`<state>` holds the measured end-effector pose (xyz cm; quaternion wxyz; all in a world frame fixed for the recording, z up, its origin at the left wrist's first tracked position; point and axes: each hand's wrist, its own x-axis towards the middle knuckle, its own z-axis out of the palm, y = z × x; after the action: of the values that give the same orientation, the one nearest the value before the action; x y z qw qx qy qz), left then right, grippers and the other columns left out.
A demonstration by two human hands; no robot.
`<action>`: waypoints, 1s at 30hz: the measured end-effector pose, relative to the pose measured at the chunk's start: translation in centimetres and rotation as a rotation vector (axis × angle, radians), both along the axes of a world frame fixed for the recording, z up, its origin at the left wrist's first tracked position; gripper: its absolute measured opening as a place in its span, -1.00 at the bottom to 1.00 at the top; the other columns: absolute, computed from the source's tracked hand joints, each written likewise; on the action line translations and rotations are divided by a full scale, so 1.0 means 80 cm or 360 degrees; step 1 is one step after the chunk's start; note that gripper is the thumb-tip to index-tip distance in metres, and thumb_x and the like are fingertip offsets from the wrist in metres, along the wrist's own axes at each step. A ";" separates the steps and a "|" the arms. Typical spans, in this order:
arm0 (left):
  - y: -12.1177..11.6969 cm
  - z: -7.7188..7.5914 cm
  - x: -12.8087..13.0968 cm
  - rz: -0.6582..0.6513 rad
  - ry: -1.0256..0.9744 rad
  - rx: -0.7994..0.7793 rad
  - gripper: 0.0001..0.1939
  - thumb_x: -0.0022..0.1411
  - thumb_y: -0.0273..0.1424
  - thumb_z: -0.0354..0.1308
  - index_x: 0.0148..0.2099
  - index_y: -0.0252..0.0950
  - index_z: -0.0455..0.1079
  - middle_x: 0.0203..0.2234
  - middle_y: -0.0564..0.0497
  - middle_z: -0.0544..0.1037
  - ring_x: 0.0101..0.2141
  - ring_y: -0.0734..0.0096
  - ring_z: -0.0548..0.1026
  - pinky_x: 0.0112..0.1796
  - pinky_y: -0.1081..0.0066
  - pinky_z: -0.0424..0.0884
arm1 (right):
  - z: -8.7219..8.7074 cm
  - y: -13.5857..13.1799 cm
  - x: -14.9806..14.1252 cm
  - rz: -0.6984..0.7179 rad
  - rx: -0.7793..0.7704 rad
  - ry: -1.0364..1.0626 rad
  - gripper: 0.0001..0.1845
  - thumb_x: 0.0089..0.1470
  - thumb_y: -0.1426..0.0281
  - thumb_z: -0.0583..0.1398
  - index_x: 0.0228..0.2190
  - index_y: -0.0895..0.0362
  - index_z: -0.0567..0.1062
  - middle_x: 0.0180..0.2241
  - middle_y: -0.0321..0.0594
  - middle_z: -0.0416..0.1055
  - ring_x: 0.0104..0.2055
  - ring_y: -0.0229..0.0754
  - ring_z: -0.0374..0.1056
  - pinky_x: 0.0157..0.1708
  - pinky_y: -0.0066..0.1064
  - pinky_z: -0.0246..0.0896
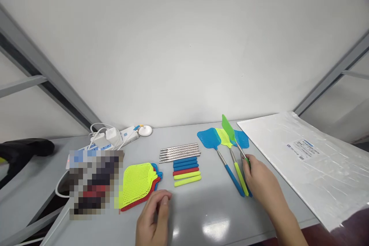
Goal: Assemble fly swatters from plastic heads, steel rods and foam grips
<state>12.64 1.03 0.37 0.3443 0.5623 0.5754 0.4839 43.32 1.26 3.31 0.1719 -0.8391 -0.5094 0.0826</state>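
Observation:
My right hand (259, 178) is closed round the handle of a green fly swatter (228, 127), its head tilted up, edge towards me. Beneath and beside it lie assembled fly swatters: a blue one (209, 138), a yellow-green one (223, 137) and another blue one (242, 139), partly covered. Near the front edge, my left hand (152, 219) has curled fingers, thumb near the fingertips, with nothing visible in them. Just beyond it is a stack of loose swatter heads (138, 182), yellow-green over red and blue. Metal rods (180, 152) and coloured handle grips (187, 177) lie in rows at mid-table.
A white plastic-wrapped package (276, 134) with a label covers the table's right side. At the left are a power strip (129, 135) with chargers and white cables, a round white object (145, 130) and a blurred-out patch (96, 184). A white wall (184, 54) rises behind.

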 end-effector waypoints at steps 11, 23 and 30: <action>0.000 0.005 -0.005 -0.0026 0.0158 0.0099 -0.73 0.28 -0.17 0.08 -0.27 -0.23 0.49 -0.40 -0.02 0.53 -0.40 0.29 0.45 -0.35 0.42 0.37 | -0.049 0.018 -0.024 0.0206 0.0018 -0.0572 -0.54 0.29 0.44 -0.06 0.16 0.22 0.33 -0.33 -0.10 0.35 -0.26 -0.03 0.31 -0.30 -0.27 0.10; -0.001 0.015 0.003 -0.0143 0.0178 0.0118 -0.73 0.31 -0.18 0.05 -0.28 -0.20 0.48 -0.43 0.01 0.51 -0.41 0.32 0.45 -0.35 0.43 0.36 | -0.036 0.004 -0.033 0.0279 -0.0025 -0.0712 -0.61 0.30 0.37 -0.05 0.03 0.14 0.43 -0.28 -0.05 0.39 -0.20 0.00 0.35 -0.29 -0.20 0.02; 0.005 0.000 -0.003 -0.0417 0.0519 0.0121 -0.76 0.38 -0.30 -0.02 -0.05 -0.19 0.43 -0.30 -0.03 0.51 -0.28 0.29 0.49 -0.24 0.39 0.40 | 0.000 0.032 -0.047 0.0516 0.0105 -0.0647 -0.61 0.30 0.34 -0.04 0.04 0.10 0.43 -0.24 -0.07 0.37 -0.20 -0.03 0.33 -0.23 -0.21 0.05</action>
<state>12.42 1.47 0.36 0.2852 0.7159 0.5267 0.3589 39.57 3.80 3.31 0.0777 -0.7398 -0.6637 -0.0779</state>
